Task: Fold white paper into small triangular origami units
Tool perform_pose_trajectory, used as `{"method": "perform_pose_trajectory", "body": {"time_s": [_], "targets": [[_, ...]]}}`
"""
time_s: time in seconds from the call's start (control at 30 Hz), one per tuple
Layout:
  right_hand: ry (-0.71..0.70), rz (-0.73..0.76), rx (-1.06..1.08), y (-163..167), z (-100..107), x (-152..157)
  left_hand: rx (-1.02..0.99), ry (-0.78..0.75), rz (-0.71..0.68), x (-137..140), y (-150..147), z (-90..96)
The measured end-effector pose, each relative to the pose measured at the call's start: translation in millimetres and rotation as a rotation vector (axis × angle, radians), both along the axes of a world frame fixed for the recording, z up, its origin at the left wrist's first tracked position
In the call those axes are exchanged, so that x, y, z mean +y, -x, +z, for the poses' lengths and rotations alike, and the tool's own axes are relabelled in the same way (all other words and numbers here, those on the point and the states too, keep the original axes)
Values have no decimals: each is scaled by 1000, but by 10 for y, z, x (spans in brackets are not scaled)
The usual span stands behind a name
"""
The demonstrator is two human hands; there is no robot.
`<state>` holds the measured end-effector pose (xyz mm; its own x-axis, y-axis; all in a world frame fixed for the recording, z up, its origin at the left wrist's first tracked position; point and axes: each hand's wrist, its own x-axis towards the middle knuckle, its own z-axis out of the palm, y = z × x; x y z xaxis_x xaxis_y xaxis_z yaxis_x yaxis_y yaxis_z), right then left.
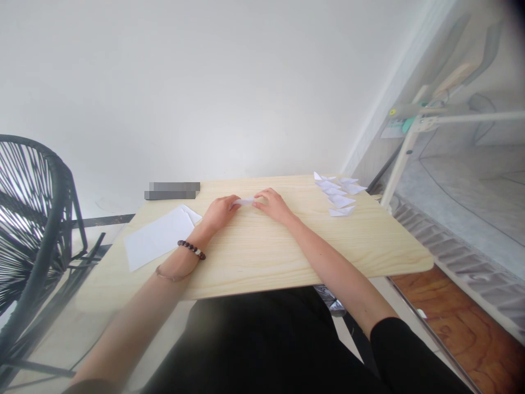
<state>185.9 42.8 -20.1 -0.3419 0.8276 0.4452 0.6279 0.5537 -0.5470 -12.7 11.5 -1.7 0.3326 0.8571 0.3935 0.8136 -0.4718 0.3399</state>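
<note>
Black clothes (262, 345) on me, closest. My left hand (222, 212) pinches one end of folded paper (245, 201), mid-table (254, 251); my right hand (274, 206), half curled, at the other end, can't tell if gripping. Paper boats (341, 201) right, paper sheets (158, 238) left.

Left hand (221, 212), beaded bracelet (192, 249) at wrist, gripping one end of small folded paper (245, 201); right hand (274, 206) at other end. Both over middle of wooden table (254, 246). Flat paper sheets (158, 238) left of left hand. Paper boats (338, 201) clustered far right. Dark chair (52, 180) beside left end.
</note>
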Motion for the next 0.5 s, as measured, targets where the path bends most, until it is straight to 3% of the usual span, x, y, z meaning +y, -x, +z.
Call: {"method": "perform_pose_trajectory", "body": {"time_s": [0.23,0.5], "targets": [[-94,51,192,58,83,-84,-203,21,147,-26,0,33],[-34,110,153,87,61,-100,-310,100,51,-10,16,1]]}}
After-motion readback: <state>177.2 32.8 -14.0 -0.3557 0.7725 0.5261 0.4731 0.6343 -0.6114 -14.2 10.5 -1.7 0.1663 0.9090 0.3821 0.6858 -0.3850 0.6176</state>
